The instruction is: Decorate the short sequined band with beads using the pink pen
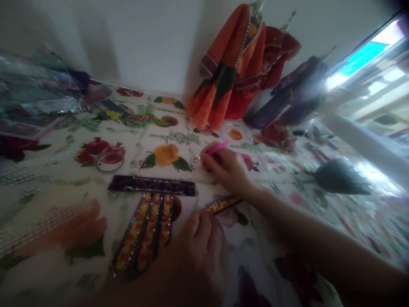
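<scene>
My right hand [228, 168] pinches a slim pink pen-like stick [219, 147] above the table. Just left of its fingers lies a small cluster of shiny bits [196, 159], perhaps rhinestones. My left hand [204, 243] rests low in front with curled fingers, gripping the near end of a short yellow-and-red patterned strip [223, 204] with dark edges. Left of it lie several similar strips [150, 230] edged with shiny dots. A dark purple band [151, 185] with dotted edges lies crosswise at their top.
A floral tablecloth [179, 136] covers the table. Small doll-sized garments, an orange robe [230, 68] and a purple one [287, 94], stand by the wall. A green-rimmed dish [139, 120] of small bits, a clear ring [110, 162] and plastic packets [41, 94] lie leftward; a dark bundle [340, 177] is rightward.
</scene>
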`<state>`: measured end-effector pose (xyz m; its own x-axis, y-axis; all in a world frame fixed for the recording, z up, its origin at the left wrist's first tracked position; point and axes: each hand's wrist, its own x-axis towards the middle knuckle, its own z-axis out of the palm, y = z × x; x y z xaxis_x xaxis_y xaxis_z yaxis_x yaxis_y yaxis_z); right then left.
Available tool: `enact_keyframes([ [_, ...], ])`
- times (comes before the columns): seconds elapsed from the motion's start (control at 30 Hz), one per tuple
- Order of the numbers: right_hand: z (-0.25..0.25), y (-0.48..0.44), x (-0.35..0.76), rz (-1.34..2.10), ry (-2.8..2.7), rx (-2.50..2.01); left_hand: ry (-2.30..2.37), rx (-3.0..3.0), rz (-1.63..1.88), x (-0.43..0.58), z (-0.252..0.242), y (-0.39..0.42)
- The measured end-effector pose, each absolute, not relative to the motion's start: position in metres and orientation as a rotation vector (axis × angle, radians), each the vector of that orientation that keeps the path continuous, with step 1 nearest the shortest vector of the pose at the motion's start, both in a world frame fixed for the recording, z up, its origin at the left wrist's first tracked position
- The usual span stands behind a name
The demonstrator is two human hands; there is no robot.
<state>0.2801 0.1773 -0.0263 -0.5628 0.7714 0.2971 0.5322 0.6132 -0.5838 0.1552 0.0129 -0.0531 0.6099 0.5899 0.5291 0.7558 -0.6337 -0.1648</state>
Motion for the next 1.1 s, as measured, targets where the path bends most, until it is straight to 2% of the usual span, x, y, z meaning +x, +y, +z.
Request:
enact_keyframes([
  [0.27, -0.0254, 0.177, 0.2798, 0.555, -2.326, -1.025, -1.102, -2.459, -0.611, 0.156, -0.0526, 0.0132],
  [1.1, -0.0282, 0.177, 0.2842, 0.738, -2.258, -1.022, -1.103, -2.465, -0.592, 0.1549, -0.0498, 0.0142],
])
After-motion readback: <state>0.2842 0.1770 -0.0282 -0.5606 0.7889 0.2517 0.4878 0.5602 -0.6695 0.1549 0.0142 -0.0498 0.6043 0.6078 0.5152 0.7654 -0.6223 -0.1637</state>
